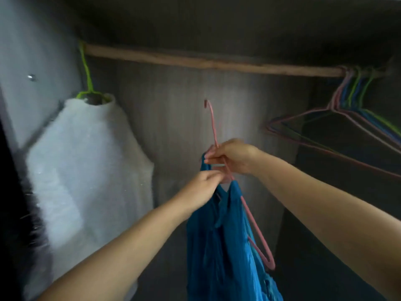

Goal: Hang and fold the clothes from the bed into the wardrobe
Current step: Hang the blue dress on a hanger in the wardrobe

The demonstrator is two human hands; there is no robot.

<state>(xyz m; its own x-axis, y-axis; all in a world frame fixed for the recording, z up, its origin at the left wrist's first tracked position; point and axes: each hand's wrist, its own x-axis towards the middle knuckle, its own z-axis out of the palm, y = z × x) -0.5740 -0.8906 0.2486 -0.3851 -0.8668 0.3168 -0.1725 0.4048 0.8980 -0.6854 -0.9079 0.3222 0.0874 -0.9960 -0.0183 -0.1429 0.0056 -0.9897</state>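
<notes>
Below the long wooden wardrobe rail (206,63), both hands meet on a thin pink wire hanger (245,205) draped with a bright blue cloth garment (227,246). The right hand (232,157) has its grip clamped on the hanger's neck, just under the straight stem whose hook rises toward the rail without reaching it. The left hand (202,183), directly beneath the right one, has its grip pinched together on the garment's upper edge at the hanger. The garment hangs down from both grips, and the hanger's shoulder slants down beside it. At the rail's left end a white fluffy garment (86,170) hangs on a green hanger (86,79); at its right end hangs a bunch of bare coloured wire hangers (347,109).
</notes>
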